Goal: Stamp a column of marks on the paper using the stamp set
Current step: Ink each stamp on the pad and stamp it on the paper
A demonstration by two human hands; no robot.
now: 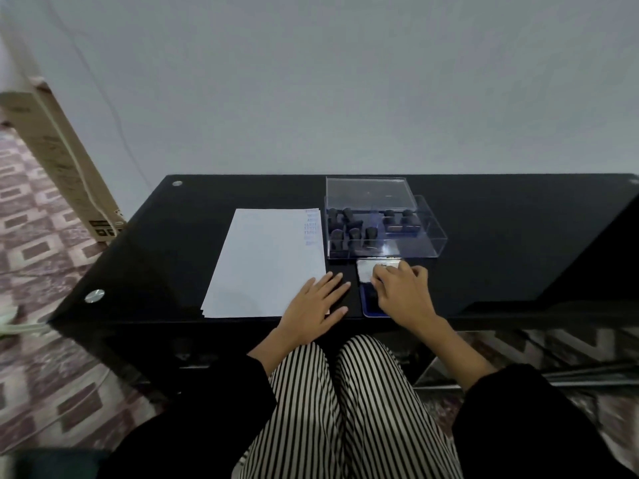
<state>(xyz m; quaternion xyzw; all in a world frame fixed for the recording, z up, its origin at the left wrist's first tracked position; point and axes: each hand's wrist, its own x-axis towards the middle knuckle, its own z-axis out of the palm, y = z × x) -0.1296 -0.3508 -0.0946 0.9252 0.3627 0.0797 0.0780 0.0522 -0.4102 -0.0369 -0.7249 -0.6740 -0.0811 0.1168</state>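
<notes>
Left hand (316,302) flat, fingers spread, on the lower right corner of the paper (266,261); right hand (403,292) fingers curl over the ink pad (370,303), their hold hidden

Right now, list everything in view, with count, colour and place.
table: one, black, glossy, against the wall
paper: small stack, white, left-centre of the table
stamped marks: one column, blue, far right edge of the paper
clear box: one, transparent, lid open, right of the paper
stamps: several, dark, inside the clear box; exact count unclear
ink pad: one, blue, open, in front of the clear box
cardboard box: one, brown, leaning on the wall at left
legs: two, striped trousers
left hand: flat on the paper's near right corner
right hand: fingers curled over the ink pad; anything held is hidden
</notes>
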